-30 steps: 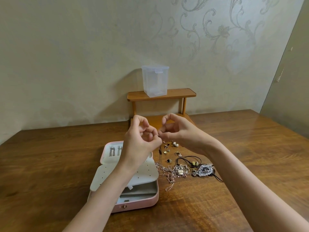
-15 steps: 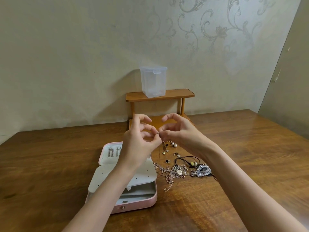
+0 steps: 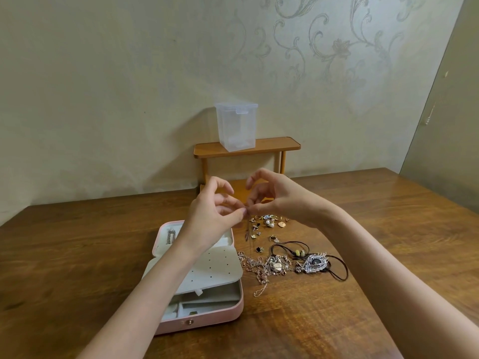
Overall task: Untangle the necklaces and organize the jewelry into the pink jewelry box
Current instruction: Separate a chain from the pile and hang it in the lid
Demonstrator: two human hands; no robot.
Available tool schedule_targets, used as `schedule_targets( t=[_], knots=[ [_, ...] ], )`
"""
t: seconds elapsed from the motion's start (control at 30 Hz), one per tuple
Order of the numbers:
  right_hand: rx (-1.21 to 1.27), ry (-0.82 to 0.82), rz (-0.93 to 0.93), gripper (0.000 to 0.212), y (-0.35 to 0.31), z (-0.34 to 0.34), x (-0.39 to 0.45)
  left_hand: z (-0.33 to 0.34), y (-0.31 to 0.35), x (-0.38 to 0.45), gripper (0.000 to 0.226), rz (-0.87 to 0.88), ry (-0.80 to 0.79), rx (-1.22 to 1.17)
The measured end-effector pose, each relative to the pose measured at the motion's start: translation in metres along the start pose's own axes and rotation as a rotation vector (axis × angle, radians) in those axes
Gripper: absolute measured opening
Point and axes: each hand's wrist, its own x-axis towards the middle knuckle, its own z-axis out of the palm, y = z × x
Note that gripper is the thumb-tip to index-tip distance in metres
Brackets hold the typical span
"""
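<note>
Furthest left of the fingers, the pink jewelry box point(image 3: 234, 310) lies open on the brown wooden table point(image 3: 77, 255), its rounded shell glossy, a small brass snap on the front wall. A pale felt-like flap point(image 3: 215, 270) dotted with little holes folds across its middle, and the left forearm crosses over this flap, hiding part of the lid; a silvery dangling pair of earrings point(image 3: 171, 236) sits in the lid's far corner. Above the box, the left hand point(image 3: 211, 216) is raised, thumb and forefinger pressed together on a fine chain point(image 3: 249, 233), the other fingers loosely curled. Its fingertips meet those of the right hand point(image 3: 280, 196), which pinches the same thin strand, forefinger arched high. The chain hangs straight down from the pinch toward the table, a small dark pendant at its end. Below the fingers and to their right lies a scatter of small earrings and charms point(image 3: 269, 224), gold, pearl and black. Nearer, a tangle of rose-gold necklaces point(image 3: 259, 268) lies heaped just beside the box's right edge, and further right a black cord point(image 3: 337, 268) loops round a silver feather-shaped pendant point(image 3: 313, 263). Behind the hands stands a small orange wooden shelf point(image 3: 272, 146) carrying a clear plastic container point(image 3: 236, 126) with a clip lid, against patterned wallpaper.
</note>
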Motion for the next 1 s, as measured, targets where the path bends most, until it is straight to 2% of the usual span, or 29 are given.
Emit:
schedule_targets(
  t=[0.1, 0.27, 0.4, 0.53, 0.7, 0.9, 1.0],
  knots=[
    [0.018, -0.038, 0.017, 0.033, 0.0, 0.001, 0.0, 0.001, -0.001, 0.0, 0.034, -0.005, -0.015, 0.016],
    [0.218, -0.115, 0.062, 0.03, 0.004, 0.001, -0.002, 0.002, -0.004, -0.005, 0.032, -0.037, -0.046, -0.07],
    [0.366, -0.069, 0.125, 0.028, 0.009, 0.007, 0.0, 0.009, -0.009, -0.008, 0.039, 0.174, 0.093, 0.164],
    [0.327, -0.048, 0.139, 0.029, 0.009, 0.007, 0.0, 0.011, -0.013, -0.009, 0.047, 0.299, 0.117, 0.362],
    [0.254, -0.084, 0.09, 0.029, 0.005, 0.006, 0.0, 0.007, -0.016, -0.009, 0.03, 0.138, 0.127, 0.171],
    [0.197, -0.04, 0.081, 0.028, 0.005, 0.009, 0.002, 0.002, -0.013, -0.009, 0.015, 0.136, 0.104, 0.224],
    [0.17, -0.025, 0.08, 0.029, 0.003, 0.009, 0.002, 0.002, -0.013, -0.009, 0.014, 0.061, 0.071, 0.151]
  ],
)
